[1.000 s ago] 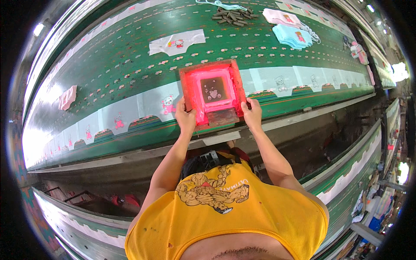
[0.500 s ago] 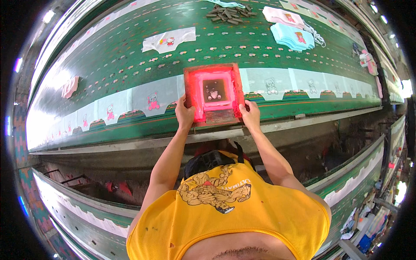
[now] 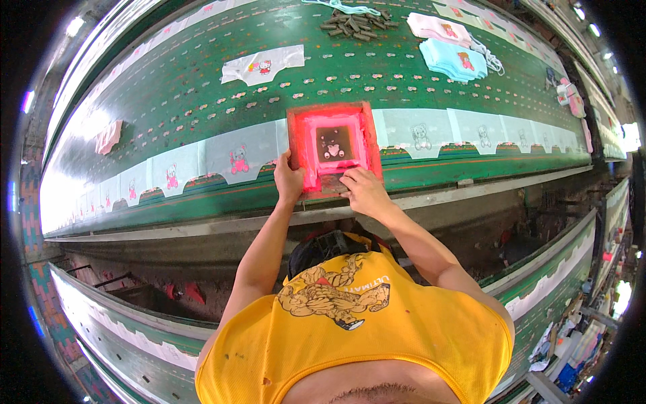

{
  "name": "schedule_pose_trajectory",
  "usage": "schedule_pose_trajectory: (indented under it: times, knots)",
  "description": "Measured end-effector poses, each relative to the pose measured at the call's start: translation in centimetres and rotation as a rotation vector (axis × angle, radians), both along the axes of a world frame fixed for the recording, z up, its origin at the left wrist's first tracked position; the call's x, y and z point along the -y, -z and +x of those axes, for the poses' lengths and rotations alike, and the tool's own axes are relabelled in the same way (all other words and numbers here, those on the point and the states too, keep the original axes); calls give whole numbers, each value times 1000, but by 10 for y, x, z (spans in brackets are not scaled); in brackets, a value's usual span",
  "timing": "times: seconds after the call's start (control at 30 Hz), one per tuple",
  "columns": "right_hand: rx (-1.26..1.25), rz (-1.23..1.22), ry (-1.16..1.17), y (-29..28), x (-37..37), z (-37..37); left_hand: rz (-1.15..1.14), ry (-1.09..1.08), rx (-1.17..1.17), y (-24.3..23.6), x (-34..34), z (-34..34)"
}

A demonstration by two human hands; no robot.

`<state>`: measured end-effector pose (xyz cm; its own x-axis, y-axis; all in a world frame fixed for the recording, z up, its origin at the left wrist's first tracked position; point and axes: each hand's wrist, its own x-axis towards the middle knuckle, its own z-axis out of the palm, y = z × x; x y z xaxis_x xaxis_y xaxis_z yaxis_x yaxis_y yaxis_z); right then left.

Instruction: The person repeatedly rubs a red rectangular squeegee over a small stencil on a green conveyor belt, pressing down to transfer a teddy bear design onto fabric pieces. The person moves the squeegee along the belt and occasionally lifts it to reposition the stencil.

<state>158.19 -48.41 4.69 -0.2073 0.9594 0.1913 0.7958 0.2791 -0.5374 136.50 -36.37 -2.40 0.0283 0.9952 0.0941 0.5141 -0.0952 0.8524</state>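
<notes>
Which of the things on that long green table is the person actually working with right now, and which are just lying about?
In use:
- red printing frame, lying on the table
- left hand gripping its near left edge
- right hand at its near edge
- white cloth pieces in a row under the frame

Lying about:
- heap of dark sticks
- blue garment stack
- pink garment
- loose white piece

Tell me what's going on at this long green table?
A person is screen-printing cut fabric pieces laid in a row along a long green table. A pink-stained printing frame lies flat over one pale piece in that row. The left hand grips the frame's near left edge, while the right hand rests inside its near edge. Pieces to the left carry pink cartoon prints; those to the right show only faint grey outlines. Folded garments and dark sticks lie at the far side.
</notes>
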Motion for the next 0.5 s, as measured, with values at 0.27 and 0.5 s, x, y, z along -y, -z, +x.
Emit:
schedule_pose_trajectory:
  times: [0.27, 0.5]
  knots:
    - [100, 265, 44, 23, -45, -1, 5, 1, 82, 5, 3, -2]
    - [96, 196, 79, 29, -133, 24, -123, 20, 42, -11, 4, 2]
